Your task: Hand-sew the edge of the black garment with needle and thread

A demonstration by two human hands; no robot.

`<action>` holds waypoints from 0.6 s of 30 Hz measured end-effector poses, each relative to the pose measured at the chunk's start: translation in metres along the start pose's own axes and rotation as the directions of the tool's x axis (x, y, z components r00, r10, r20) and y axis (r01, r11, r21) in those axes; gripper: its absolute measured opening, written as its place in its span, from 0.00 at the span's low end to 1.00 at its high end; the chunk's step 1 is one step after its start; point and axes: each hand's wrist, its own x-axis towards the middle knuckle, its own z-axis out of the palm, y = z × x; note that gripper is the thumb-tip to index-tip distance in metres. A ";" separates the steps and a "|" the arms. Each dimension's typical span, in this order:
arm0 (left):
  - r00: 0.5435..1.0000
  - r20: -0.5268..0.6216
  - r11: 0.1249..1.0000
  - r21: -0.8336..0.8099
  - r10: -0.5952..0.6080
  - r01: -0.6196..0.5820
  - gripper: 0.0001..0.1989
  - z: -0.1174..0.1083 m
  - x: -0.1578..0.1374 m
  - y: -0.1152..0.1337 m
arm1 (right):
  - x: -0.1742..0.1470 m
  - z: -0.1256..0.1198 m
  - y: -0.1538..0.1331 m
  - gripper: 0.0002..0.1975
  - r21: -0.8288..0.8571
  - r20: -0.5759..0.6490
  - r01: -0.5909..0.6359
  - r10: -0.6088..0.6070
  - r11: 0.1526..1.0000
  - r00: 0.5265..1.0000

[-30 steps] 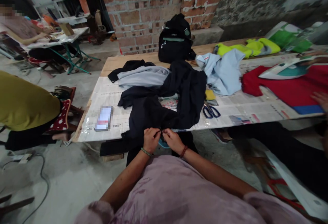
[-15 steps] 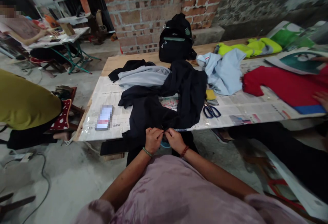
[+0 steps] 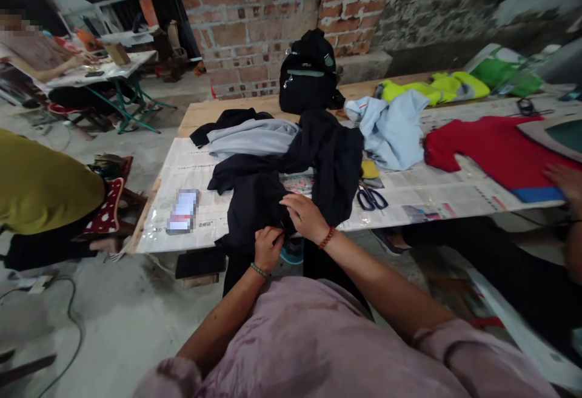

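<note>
A dark garment (image 3: 254,204) lies bunched over the front edge of the table. My left hand (image 3: 268,249), with a green bead bracelet, is closed on the garment's near edge. Raised above the cloth and apart from the left, my right hand (image 3: 305,217) wears a red bead bracelet. Its thumb and fingers come together in a pinch; whatever is between them is too small to make out. Blue-handled scissors (image 3: 371,198) rest to the right of the garment, beside a small yellow piece (image 3: 370,169).
Newspaper covers the table (image 3: 157,204). A phone (image 3: 182,211) lies left; grey cloth (image 3: 254,136), a black backpack (image 3: 308,76) and a light-blue garment (image 3: 393,128) lie farther back. At right, a co-worker's hand (image 3: 564,179) touches a red garment (image 3: 482,143) near an iron (image 3: 564,134).
My right hand has lifted up and away from my left hand, which stays at the garment's edge. The co-worker's iron has moved nearer, over the red garment.
</note>
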 end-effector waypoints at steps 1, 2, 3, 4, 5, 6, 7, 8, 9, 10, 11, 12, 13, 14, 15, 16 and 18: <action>1.000 -0.005 1.000 0.000 0.006 -0.006 0.06 0.000 -0.001 -0.001 | 0.004 0.006 0.003 0.14 -0.009 0.044 -0.059 0.059 0.998 0.997; 1.000 -0.012 1.000 -0.002 0.010 -0.010 0.06 0.000 -0.001 -0.001 | 0.007 0.011 0.007 0.12 -0.018 0.091 -0.140 0.141 0.990 0.986; 1.000 -0.021 1.000 -0.005 0.010 -0.010 0.06 0.000 -0.002 -0.002 | 0.008 0.016 0.011 0.11 -0.023 0.145 -0.231 0.232 0.973 0.962; 1.000 -0.028 1.000 -0.010 0.007 -0.008 0.06 0.000 -0.002 -0.003 | 0.007 0.019 0.016 0.12 -0.015 0.208 -0.322 0.318 0.947 0.925; 0.999 -0.035 1.000 -0.015 0.002 -0.002 0.06 0.000 -0.002 -0.004 | 0.004 0.020 0.019 0.13 0.016 0.278 -0.404 0.384 0.915 0.880; 0.999 -0.039 1.000 -0.020 -0.004 0.003 0.06 0.001 0.000 -0.004 | 0.001 0.021 0.023 0.15 0.071 0.346 -0.476 0.426 0.876 0.836; 0.999 -0.036 1.000 -0.025 -0.005 0.004 0.06 0.001 0.002 -0.004 | -0.004 0.020 0.026 0.16 0.144 0.398 -0.537 0.448 0.831 0.800; 1.000 -0.028 1.000 -0.031 0.000 -0.001 0.06 0.001 0.005 -0.003 | -0.009 0.019 0.029 0.16 0.226 0.429 -0.584 0.458 0.780 0.778; 1.000 -0.012 0.999 -0.036 0.012 -0.013 0.07 0.002 0.010 -0.001 | -0.014 0.017 0.032 0.15 0.308 0.432 -0.612 0.466 0.728 0.772; 1.000 0.007 0.999 -0.040 0.030 -0.029 0.07 0.002 0.015 0.001 | -0.019 0.016 0.034 0.14 0.385 0.412 -0.624 0.478 0.680 0.776; 0.998 0.029 0.998 -0.041 0.050 -0.049 0.08 0.003 0.022 0.005 | -0.024 0.014 0.036 0.13 0.454 0.379 -0.623 0.495 0.637 0.782; 0.996 0.055 0.997 -0.039 0.070 -0.068 0.08 0.003 0.029 0.009 | -0.027 0.012 0.038 0.13 0.519 0.340 -0.616 0.518 0.593 0.785; 0.993 0.082 0.996 -0.034 0.087 -0.085 0.09 0.004 0.036 0.013 | -0.031 0.010 0.040 0.13 0.581 0.303 -0.603 0.542 0.547 0.784; 0.989 0.109 0.995 -0.026 0.099 -0.096 0.09 0.005 0.043 0.018 | -0.033 0.009 0.041 0.13 0.639 0.273 -0.588 0.568 0.496 0.776; 0.985 0.137 0.994 -0.021 0.108 -0.106 0.09 0.007 0.049 0.022 | -0.036 0.007 0.043 0.13 0.687 0.255 -0.574 0.593 0.446 0.764; 0.979 0.165 0.993 -0.021 0.116 -0.114 0.09 0.008 0.055 0.025 | -0.038 0.006 0.045 0.13 0.723 0.245 -0.563 0.614 0.400 0.750; 0.968 0.216 0.992 -0.046 0.126 -0.119 0.09 0.013 0.063 0.030 | -0.041 0.005 0.050 0.13 0.765 0.238 -0.545 0.637 0.343 0.734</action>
